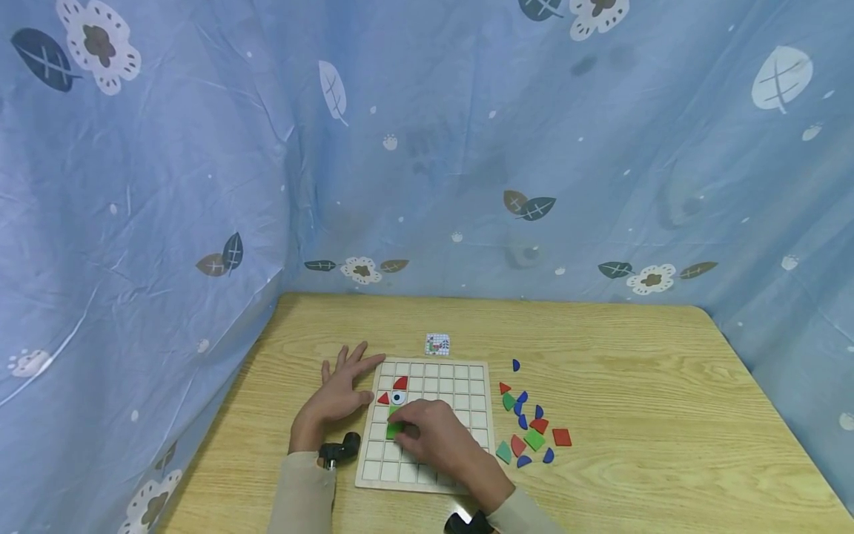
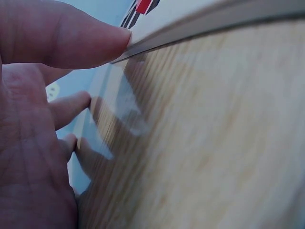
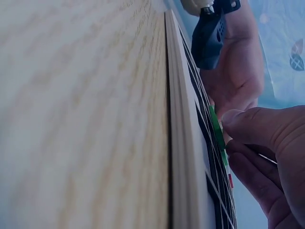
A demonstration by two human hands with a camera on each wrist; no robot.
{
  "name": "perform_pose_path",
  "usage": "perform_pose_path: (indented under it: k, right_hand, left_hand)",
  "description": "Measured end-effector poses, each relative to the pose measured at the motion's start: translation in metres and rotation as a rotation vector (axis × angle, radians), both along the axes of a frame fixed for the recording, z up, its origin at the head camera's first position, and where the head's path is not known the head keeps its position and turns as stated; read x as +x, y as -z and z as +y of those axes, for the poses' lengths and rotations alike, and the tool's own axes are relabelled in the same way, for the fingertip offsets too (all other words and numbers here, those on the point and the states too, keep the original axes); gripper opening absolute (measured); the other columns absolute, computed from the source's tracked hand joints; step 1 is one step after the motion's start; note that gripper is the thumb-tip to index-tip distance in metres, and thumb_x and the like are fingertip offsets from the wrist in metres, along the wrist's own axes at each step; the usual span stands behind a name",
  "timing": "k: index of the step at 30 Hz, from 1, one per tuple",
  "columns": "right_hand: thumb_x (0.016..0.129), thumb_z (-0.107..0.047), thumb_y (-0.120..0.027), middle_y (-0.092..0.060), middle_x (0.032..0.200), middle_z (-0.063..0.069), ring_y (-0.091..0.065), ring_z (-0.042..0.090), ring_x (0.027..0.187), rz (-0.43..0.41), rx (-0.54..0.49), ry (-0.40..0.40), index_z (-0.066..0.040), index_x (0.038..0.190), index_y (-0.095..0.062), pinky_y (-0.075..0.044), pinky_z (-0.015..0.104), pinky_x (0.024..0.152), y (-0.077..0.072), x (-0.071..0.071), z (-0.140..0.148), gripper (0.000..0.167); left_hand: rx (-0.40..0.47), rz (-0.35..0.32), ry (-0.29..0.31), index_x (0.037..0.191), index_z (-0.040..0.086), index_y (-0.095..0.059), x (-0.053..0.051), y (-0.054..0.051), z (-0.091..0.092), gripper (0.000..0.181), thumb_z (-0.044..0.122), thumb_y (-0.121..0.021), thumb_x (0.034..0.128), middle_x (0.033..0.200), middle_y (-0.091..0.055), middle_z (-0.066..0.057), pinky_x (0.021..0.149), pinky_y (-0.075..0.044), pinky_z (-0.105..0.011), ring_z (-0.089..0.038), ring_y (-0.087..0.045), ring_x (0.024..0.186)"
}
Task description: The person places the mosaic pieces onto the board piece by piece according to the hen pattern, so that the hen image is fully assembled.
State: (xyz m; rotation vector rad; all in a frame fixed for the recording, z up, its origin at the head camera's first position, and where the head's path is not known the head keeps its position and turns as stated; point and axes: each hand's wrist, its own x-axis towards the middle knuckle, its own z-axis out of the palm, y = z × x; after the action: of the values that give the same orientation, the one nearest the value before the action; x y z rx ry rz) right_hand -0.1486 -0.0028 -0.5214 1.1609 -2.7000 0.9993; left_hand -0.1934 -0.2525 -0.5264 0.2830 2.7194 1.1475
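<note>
A light wooden grid board (image 1: 423, 486) lies on the table. My left hand (image 1: 340, 393) rests at its left edge, fingers spread; the thumb touches the board's side in the left wrist view. Over the board, my right hand (image 1: 437, 434) pinches a green square piece (image 1: 392, 431) at the grid, thumb and forefinger on it; the hand partly hides the green. Just above sit a white piece with a blue ring and dark dot (image 1: 397, 397), a red triangle (image 1: 383, 398) and a red quarter-circle (image 1: 400, 383).
Right of the board lie loose pieces: several blue half-circles (image 1: 548, 455), a red square (image 1: 562, 437), a green square (image 1: 534, 440), and other red and green shapes. A small printed picture card (image 1: 437, 344) lies behind the board. Blue patterned cloth (image 1: 427, 148) hangs around the table.
</note>
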Motion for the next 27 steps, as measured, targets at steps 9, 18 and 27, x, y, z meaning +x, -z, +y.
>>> perform_pose_path:
  k: [9,18,27]
  right_hand:
    - [0.095,-0.012,-0.085,-0.084,0.111,-0.007,-0.077,0.004,0.107,0.046,-0.025,-0.028,-0.016,0.112,-0.085,-0.062,0.021,0.094,0.005,-0.002,-0.003,0.017]
    - [0.094,-0.012,-0.086,-0.084,0.11,-0.005,-0.076,0.003,0.102,-0.01,-0.097,-0.037,-0.015,0.111,-0.085,-0.061,0.02,0.091,0.005,-0.001,0.003,0.018]
    - [0.094,-0.016,-0.087,-0.085,0.112,-0.003,-0.078,0.009,0.101,-0.244,-0.243,-0.044,-0.014,0.117,-0.085,-0.064,0.029,0.093,0.004,0.005,0.033,0.024]
  left_hand:
    - [-0.001,0.009,-0.007,0.161,0.015,-0.056,0.0,-0.001,0.001,0.073,0.003,-0.071,0.0907,0.183,-0.016,-0.023,0.124,0.021,-0.077,-0.053,0.01,0.168]
    - [0.006,0.012,-0.005,0.161,0.015,-0.057,0.0,0.0,0.001,0.074,0.002,-0.072,0.0897,0.182,-0.016,-0.023,0.124,0.021,-0.078,-0.054,0.009,0.168]
    - [0.001,0.005,-0.013,0.162,0.016,-0.056,-0.001,0.001,0.001,0.074,0.003,-0.072,0.0905,0.183,-0.016,-0.023,0.125,0.022,-0.076,-0.053,0.009,0.168]
